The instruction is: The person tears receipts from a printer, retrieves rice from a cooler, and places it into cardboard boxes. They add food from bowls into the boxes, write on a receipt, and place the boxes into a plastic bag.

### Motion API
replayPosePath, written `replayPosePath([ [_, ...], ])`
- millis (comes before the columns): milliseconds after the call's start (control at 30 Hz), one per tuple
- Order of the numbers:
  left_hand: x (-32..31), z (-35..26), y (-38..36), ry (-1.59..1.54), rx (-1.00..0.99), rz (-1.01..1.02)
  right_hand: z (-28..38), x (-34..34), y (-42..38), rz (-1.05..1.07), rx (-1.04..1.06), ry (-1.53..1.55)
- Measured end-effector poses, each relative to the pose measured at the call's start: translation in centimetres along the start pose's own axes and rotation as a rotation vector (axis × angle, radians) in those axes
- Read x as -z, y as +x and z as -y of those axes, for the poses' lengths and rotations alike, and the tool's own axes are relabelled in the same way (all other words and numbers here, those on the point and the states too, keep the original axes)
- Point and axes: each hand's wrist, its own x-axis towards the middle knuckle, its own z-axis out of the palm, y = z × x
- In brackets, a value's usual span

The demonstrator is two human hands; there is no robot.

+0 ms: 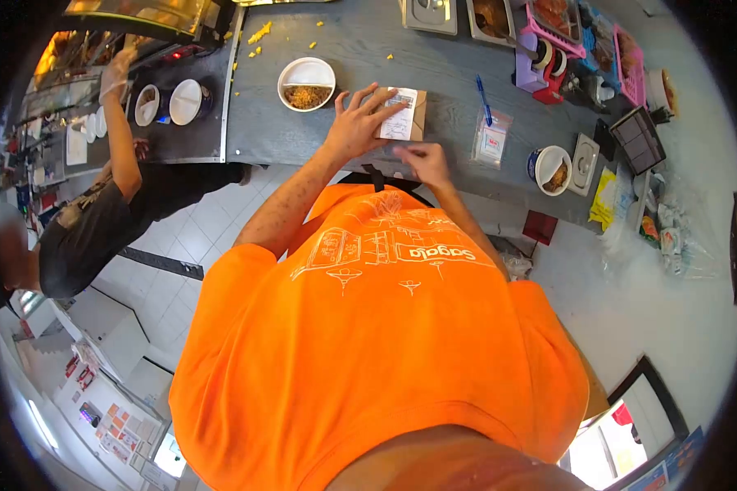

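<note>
My left hand (362,123) lies with its fingers spread on a small brown paper packet (418,123) and the printed white receipt (398,125) on top of it. Just below the packet's near edge is my right hand (427,164), its fingers curled in and slightly blurred at the tips. Whether anything small is between them I cannot make out. Left of the packet stands a round white bowl (311,72) with a divider, browned food filling its nearer half.
Right of my hands lie a blue pen (484,100) and a clear plastic sachet (491,141). Another divided bowl (552,169) stands near a metal lid (583,164). Yellow crumbs (259,33) dot the counter (360,41). A co-worker (90,221) reaches over the left-hand counter, near more bowls (186,101).
</note>
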Motion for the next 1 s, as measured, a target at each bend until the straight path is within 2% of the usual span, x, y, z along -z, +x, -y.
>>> replayPosePath([
  [67, 0.0, -0.1, 0.2, -0.025, -0.006, -0.064, 0.1, -1.4, 1.2, -0.389, 0.210, -0.072],
  [100, 0.0, 0.0, 0.4, -0.026, -0.030, -0.064, 0.6, -1.8, 1.0, -0.490, 0.193, -0.138],
  [133, 0.0, 0.1, 0.2, -0.016, -0.012, -0.048, 0.0, -2.1, 1.2, -0.522, 0.193, -0.133],
  [200, 0.0, 0.2, 0.6, 0.005, -0.014, -0.027, -2.0, -1.2, 1.8, -0.447, -0.094, -0.166],
  [267, 0.4, -0.7, 1.0, -0.073, -0.014, -0.034, -0.7, 0.8, 1.1, -0.477, -0.149, -0.377],
  [333, 1.7, -1.3, 1.5, -0.108, -0.076, 0.018, -1.8, 2.7, 1.6, -0.335, -0.072, -0.342],
  [367, -0.2, 0.5, 0.4, -0.317, -0.095, -0.128, -3.2, 2.2, 2.5, -0.392, 0.060, -0.325],
  [400, -2.1, 1.0, -0.2, -0.601, -0.035, -0.298, -4.2, 2.5, 3.2, -0.441, 0.196, -0.315],
  [433, -3.4, 0.8, -0.2, -0.877, 0.213, -0.348, -4.0, 3.1, 3.2, -0.448, 0.249, -0.226],
  [500, -4.6, 1.8, 0.8, -1.612, 0.736, 0.017, -4.4, 4.0, 2.9, -0.493, 0.294, -0.166],
  [533, -5.0, 1.8, 1.2, -1.621, 0.702, 0.057, -3.8, 4.6, 1.5, -0.539, 0.287, -0.167],
  [633, -6.0, 0.7, 2.6, -1.527, 0.620, 0.239, 0.0, 7.7, -5.0, -0.668, 0.173, 0.111],
  [700, -6.0, -1.1, 3.5, -1.487, 0.671, 0.240, -4.0, 12.5, -8.7, -1.002, 0.332, 0.076],
  [733, -6.0, -1.9, 3.7, -1.482, 0.650, 0.253, -6.1, 15.2, -11.1, -1.231, 0.300, 0.034],
  [767, -6.0, -2.6, 4.0, -1.444, 0.675, 0.221, -6.7, 18.3, -14.2, -1.507, 0.268, 0.238],
  [800, -6.0, -3.4, 4.4, -1.404, 0.698, 0.185, -7.8, 21.6, -18.8, -1.671, 0.121, 0.135],
  [833, -5.8, -4.5, 4.8, -1.274, 0.734, 0.008, -17.3, 27.4, -20.9, -1.848, 0.435, 0.001],
  [867, -5.6, -5.5, 5.0, -1.143, 0.759, -0.171, -22.9, 31.8, -25.2, -2.110, 0.034, 0.058],
  [900, -5.7, -5.0, 5.1, -0.912, 0.646, -0.294, -19.4, 33.1, -29.4, -2.272, 0.102, 0.776],
  [933, -5.8, -4.5, 5.2, -0.680, 0.533, -0.416, -28.4, 37.4, -33.6, -2.310, -0.129, 0.319],
  [1000, -2.3, -8.2, 6.5, -0.518, 0.323, -0.604, -34.8, 44.0, -40.5, -2.251, -0.292, 0.777],
])
